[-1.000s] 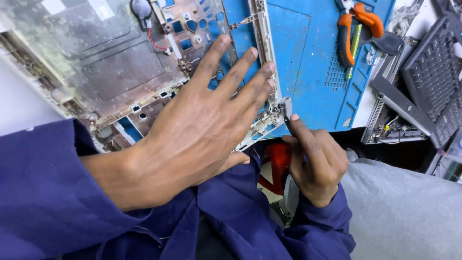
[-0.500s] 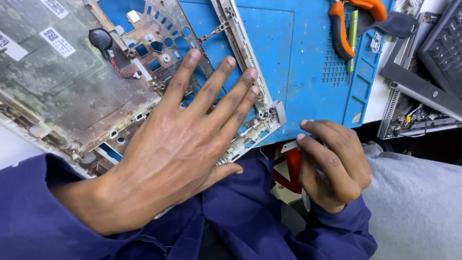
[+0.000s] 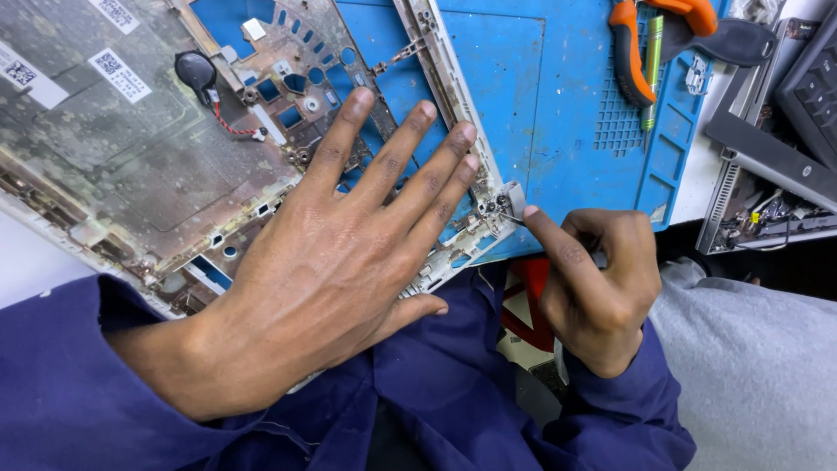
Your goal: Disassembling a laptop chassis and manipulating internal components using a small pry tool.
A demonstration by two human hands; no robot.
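Observation:
My left hand (image 3: 336, 262) lies flat with fingers spread on the near corner of a stripped laptop chassis (image 3: 131, 148), pressing it against the blue work mat (image 3: 558, 96). My right hand (image 3: 593, 283) is closed around a thin screwdriver (image 3: 513, 220), most of it hidden in the fist. The tool's tip touches the small metal hinge bracket (image 3: 507, 201) at the chassis corner. A round black coin cell (image 3: 193, 70) with a red wire sits on the chassis at upper left.
Orange-handled pliers (image 3: 632, 44) and a green tool (image 3: 652, 65) lie at the mat's far right. Dark laptop parts (image 3: 785, 139) are stacked on the right. A red object (image 3: 527, 301) lies below the table edge, above my blue sleeves and lap.
My right hand has risen from below the table edge to the chassis corner, bringing the screwdriver tip onto the hinge bracket. My left hand stays flat on the chassis.

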